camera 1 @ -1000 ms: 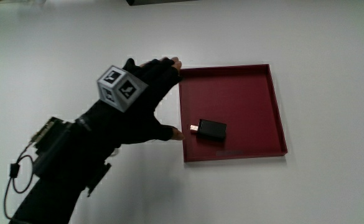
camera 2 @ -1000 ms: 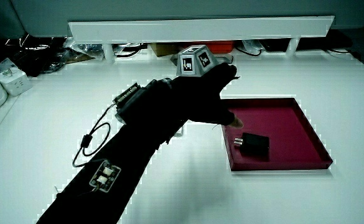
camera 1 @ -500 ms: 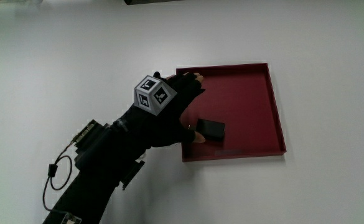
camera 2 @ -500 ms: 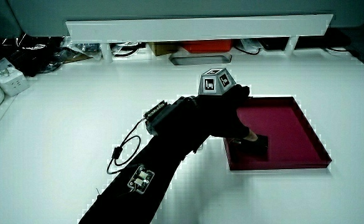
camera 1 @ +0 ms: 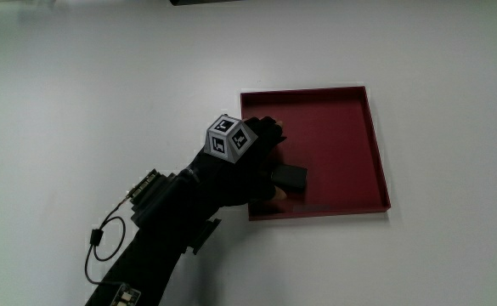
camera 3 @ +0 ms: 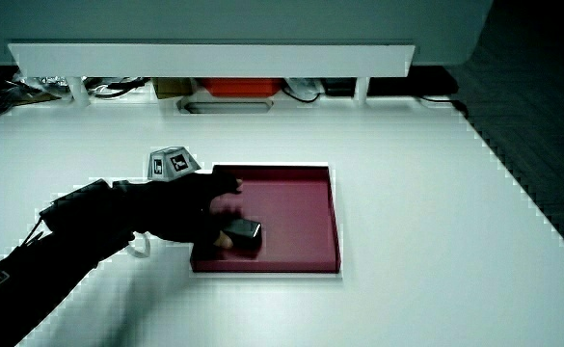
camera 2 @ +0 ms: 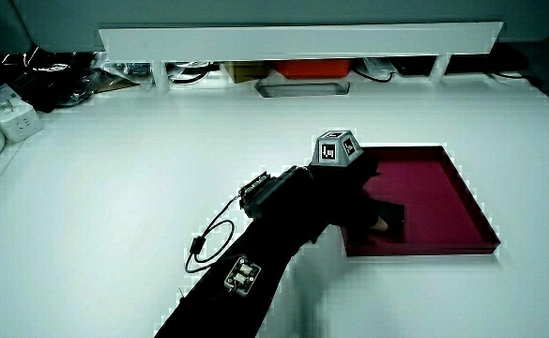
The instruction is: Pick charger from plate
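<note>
A small black charger (camera 1: 292, 177) lies in the dark red square plate (camera 1: 381, 144), in the part of it nearest the person. The gloved hand (camera 1: 250, 161), with the patterned cube (camera 1: 231, 141) on its back, reaches over the plate's rim and covers one end of the charger. Its thumb touches the charger's near edge, and its fingers are spread above the charger without closing on it. In both side views the hand (camera 2: 349, 192) (camera 3: 190, 207) hides part of the charger (camera 2: 393, 218) (camera 3: 247, 230). The charger still rests on the plate (camera 2: 471, 211) (camera 3: 335, 226).
A low white partition (camera 2: 302, 42) runs along the table's edge farthest from the person. Under it are a red item (camera 2: 313, 68) and a grey tray (camera 2: 302, 89). White containers (camera 2: 2, 117) stand at a table corner. A cable loop (camera 1: 99, 240) hangs from the forearm.
The hand has moved from beside the plate to over its rim and onto the charger, coming lower. The charger and the plate have stayed in place.
</note>
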`<state>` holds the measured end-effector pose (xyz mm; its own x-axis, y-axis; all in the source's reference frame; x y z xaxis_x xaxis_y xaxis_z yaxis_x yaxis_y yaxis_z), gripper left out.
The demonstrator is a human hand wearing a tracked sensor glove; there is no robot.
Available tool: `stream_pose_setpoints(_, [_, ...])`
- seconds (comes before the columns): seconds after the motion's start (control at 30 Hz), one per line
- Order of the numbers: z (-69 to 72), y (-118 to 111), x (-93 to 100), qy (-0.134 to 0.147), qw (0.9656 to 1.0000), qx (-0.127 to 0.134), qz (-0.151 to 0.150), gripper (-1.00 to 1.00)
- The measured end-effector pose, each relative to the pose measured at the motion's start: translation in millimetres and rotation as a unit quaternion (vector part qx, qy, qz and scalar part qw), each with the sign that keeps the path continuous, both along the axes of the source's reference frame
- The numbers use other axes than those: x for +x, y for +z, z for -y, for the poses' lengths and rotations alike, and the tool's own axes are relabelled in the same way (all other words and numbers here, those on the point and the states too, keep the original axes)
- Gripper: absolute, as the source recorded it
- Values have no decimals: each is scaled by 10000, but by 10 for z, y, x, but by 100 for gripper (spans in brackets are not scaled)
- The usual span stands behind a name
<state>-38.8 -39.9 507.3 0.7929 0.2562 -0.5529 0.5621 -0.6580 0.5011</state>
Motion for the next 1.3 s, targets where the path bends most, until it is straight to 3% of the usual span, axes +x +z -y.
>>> stream_pose_setpoints(0.37, [-103,212,212,218,9994,-176,192,0])
stream_pose_setpoints(0.63, [-119,234,264,311,9992,-106,242,0])
stream_pose_setpoints(0.7, [-122,189,257,314,9991,-98,271,11])
stream_pose_setpoints(0.97, [-140,176,250,253,9996,123,-78,53])
stream_pose_setpoints(1.3, [-167,124,244,261,9990,295,-198,100])
